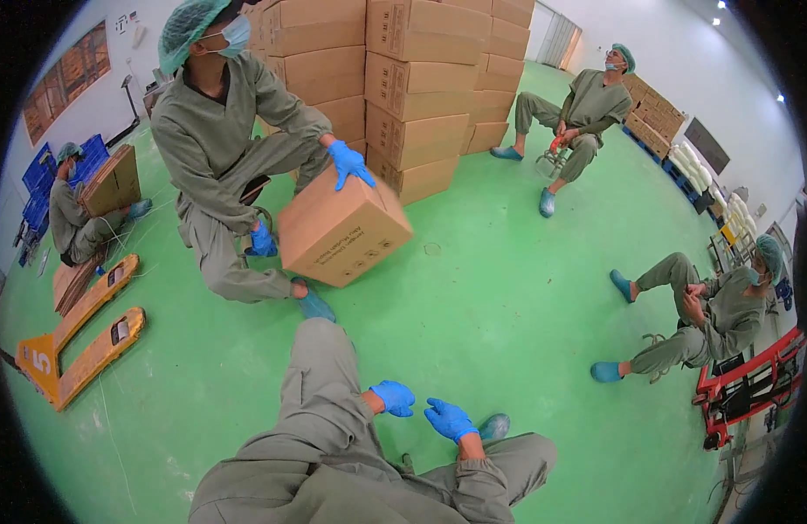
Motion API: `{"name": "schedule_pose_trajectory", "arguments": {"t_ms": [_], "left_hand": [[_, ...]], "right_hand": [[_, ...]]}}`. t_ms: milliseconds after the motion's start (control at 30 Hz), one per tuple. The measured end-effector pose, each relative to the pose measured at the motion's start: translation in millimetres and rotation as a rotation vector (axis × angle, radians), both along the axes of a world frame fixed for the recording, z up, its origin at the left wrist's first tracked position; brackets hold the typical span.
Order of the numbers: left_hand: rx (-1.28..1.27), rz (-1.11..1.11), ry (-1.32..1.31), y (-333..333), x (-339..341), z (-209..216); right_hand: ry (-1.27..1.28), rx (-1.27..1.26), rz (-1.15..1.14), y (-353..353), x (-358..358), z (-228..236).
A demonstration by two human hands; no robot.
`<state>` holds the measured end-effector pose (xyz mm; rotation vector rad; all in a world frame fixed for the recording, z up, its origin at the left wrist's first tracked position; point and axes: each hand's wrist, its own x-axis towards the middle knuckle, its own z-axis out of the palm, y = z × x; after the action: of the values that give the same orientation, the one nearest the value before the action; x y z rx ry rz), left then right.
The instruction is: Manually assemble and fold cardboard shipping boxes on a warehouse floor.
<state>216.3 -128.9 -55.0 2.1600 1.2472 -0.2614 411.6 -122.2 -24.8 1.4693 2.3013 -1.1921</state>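
Note:
I am seated, with both forearms resting by my knees. My left hand (393, 398), in a blue glove, hovers between my legs with its fingers loosely extended and nothing in it. Just to its right is my right hand (451, 420), gloved the same way, fingers pointing toward the left one; a small gap separates them and it holds nothing. Beyond my left knee, a co-worker steadies a tilted brown cardboard box (347, 229), one blue-gloved hand (349, 164) on its top and the other (262, 240) low at its left side.
Tall stacks of cardboard boxes (421, 92) stand behind the co-worker. A yellow pallet jack (80, 336) lies at the left on the green floor (473, 306). Two people sit at the right, near a red pallet jack (744, 393). Another sits far left with flattened cardboard (112, 182).

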Motion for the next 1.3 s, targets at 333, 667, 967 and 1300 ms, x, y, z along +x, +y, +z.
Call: {"name": "schedule_pose_trajectory", "arguments": {"t_ms": [333,667,967,1300], "left_hand": [[0.013,-0.005,-0.029,-0.3,1.0,0.4],[-0.042,-0.002,0.028,3.4,2.3,-1.8],[-0.010,-0.029,0.005,4.7,2.2,-6.8],[-0.016,-0.025,0.006,1.1,-1.3,-8.3]], "right_hand": [[-0.002,0.029,0.021,1.0,2.8,-4.4],[0.002,0.022,0.014,2.7,3.0,-5.6],[-0.006,0.024,0.030,2.9,4.0,-4.9],[-0.005,-0.015,0.018,0.7,-0.8,-0.2]]}}
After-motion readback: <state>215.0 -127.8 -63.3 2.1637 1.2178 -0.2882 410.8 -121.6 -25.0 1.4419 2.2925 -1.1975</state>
